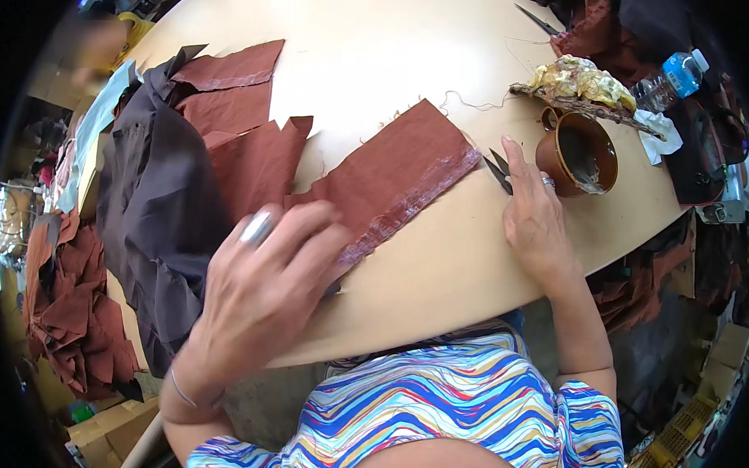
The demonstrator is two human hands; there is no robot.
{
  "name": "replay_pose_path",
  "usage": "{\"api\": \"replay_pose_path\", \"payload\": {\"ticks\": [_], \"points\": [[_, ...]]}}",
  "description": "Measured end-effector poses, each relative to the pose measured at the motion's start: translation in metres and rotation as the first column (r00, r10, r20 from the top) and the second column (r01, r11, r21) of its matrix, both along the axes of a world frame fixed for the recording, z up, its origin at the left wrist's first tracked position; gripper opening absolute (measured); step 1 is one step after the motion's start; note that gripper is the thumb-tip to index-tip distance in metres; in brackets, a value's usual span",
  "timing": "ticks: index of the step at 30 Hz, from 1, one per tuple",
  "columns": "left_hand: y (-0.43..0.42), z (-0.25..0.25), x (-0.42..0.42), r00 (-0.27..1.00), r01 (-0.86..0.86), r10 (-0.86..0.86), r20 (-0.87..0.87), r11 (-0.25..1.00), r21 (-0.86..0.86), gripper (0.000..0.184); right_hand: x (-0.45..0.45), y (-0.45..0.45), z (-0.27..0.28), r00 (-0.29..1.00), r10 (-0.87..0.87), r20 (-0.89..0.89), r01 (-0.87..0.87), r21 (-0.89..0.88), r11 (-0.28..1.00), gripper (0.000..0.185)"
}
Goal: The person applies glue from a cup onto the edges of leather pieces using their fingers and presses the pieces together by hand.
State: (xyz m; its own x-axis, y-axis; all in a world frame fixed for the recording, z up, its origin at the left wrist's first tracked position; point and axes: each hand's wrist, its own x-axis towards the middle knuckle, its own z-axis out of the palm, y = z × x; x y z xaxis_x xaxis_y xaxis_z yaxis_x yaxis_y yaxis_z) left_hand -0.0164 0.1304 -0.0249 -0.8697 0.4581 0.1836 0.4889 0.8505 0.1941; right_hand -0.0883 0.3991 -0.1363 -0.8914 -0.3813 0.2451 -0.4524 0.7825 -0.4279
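Note:
A long reddish-brown fabric piece (401,173) lies slanted on the table, with a pale, frayed strip along its lower edge. Above its near left end is my left hand (265,284), fingers bent and blurred, with a silver ring-like band on one finger. Whether those fingers pinch the cloth cannot be made out. My right hand (536,219) rests on the table right of the fabric, closed around small dark snips (499,171). Their two pointed blades stick out apart under the index finger; the handle is hidden. A brown cup (577,154) stands beside this hand.
Dark cloth (157,202) and more reddish-brown pieces (245,151) are heaped at the left. Past the cup lie a yellowish bundle on a stick (582,83) and a water bottle (673,79). Dark scissors (537,19) lie at the far edge. Loose threads curl across the pale tabletop (439,261).

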Motion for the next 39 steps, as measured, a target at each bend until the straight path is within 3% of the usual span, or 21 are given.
{"api": "replay_pose_path", "payload": {"ticks": [3, 5, 9, 12, 15, 16, 18, 20, 25, 28, 32, 37, 39], "points": [[0.025, -0.009, -0.06, 0.986, 0.106, -0.1, 0.136, 0.994, -0.039, 0.021, 0.009, 0.002, 0.004, 0.998, -0.042, 0.039, 0.044, -0.049, 0.998, 0.077], [0.043, -0.033, -0.11, 0.988, 0.077, -0.063, 0.139, 0.992, -0.098, 0.022, 0.015, 0.008, 0.011, 0.996, -0.058, 0.072, 0.065, -0.094, 0.993, 0.077], [0.081, -0.076, -0.175, 0.98, -0.157, 0.179, 0.087, 0.963, -0.218, 0.029, 0.018, 0.02, 0.009, 0.999, -0.038, 0.018, 0.04, -0.168, 0.985, 0.079], [0.089, -0.091, -0.187, 0.991, -0.108, 0.121, 0.06, 0.976, -0.189, 0.029, 0.018, 0.026, 0.006, 0.999, -0.033, -0.022, 0.028, -0.179, 0.983, 0.08], [0.083, -0.083, -0.195, 0.938, -0.199, 0.167, 0.304, 0.977, 0.078, 0.026, 0.018, 0.026, 0.013, 1.0, -0.011, 0.023, 0.015, -0.203, 0.979, 0.076], [0.077, -0.079, -0.199, 0.935, -0.207, 0.105, 0.338, 0.938, 0.279, 0.021, 0.017, 0.025, 0.014, 0.999, 0.002, 0.045, 0.008, -0.216, 0.976, 0.074], [0.075, -0.06, -0.198, 0.899, -0.291, 0.057, 0.433, 0.818, 0.497, 0.019, 0.01, 0.022, 0.013, 0.998, 0.015, 0.053, -0.002, -0.25, 0.968, 0.071], [0.072, -0.048, -0.197, 0.912, -0.224, -0.047, 0.408, 0.775, 0.59, 0.023, 0.004, 0.017, 0.014, 0.998, 0.004, 0.059, 0.01, -0.252, 0.968, 0.067], [0.072, -0.024, -0.19, 0.893, -0.213, -0.104, 0.438, 0.759, 0.615, 0.019, -0.008, 0.0, 0.021, 0.998, -0.056, 0.006, 0.057, -0.171, 0.984, 0.059], [0.067, -0.019, -0.194, 0.924, -0.155, -0.157, 0.348, 0.679, 0.718, 0.019, -0.008, -0.005, 0.031, 0.983, -0.098, 0.155, 0.119, -0.133, 0.984, 0.06], [0.057, -0.002, -0.2, 0.948, -0.086, -0.201, 0.246, 0.585, 0.806, 0.017, -0.013, -0.007, 0.024, 0.992, -0.111, 0.06, 0.11, 0.024, 0.994, 0.06], [0.058, 0.008, -0.192, 0.968, -0.147, -0.061, 0.243, 0.648, 0.747, 0.016, -0.012, -0.012, 0.026, 0.993, -0.114, 0.031, 0.111, 0.08, 0.991, 0.058], [0.056, 0.008, -0.19, 0.958, -0.155, -0.083, 0.275, 0.658, 0.737, 0.017, -0.012, -0.02, 0.027, 0.993, -0.062, 0.099, 0.065, -0.024, 0.998, 0.055]]}}
